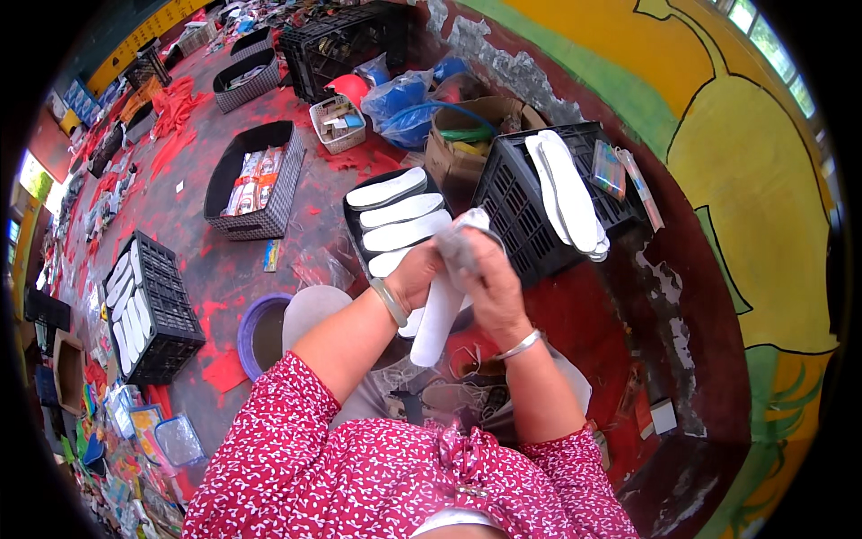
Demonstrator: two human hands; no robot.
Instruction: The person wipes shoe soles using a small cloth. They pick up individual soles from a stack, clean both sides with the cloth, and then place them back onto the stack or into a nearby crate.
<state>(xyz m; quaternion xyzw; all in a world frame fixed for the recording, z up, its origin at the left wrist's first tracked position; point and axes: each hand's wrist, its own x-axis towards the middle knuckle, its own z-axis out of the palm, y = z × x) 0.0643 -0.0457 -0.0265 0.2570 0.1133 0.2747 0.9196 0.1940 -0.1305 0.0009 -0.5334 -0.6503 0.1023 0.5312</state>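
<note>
A long white insole (437,328) hangs down between my hands, close in front of my body. My left hand (417,272) is closed around its side, a pale bangle at the wrist. My right hand (492,280), closed too, presses a crumpled greyish cloth (460,249) against the upper part of the insole; motion blurs the cloth and hides the fingertips. Just beyond my left hand stands a dark basket (352,220) with several white insoles (395,208) laid side by side. More white insoles (561,190) lie stacked on a black crate (516,202) to the right.
At far left, a black crate (171,328) holds upright insoles. A purple basin (247,337) of murky water sits left of my knee. Beyond are a patterned basket (283,184), a cardboard box (449,148) and blue plastic bags (404,99). A painted wall (754,171) borders the right.
</note>
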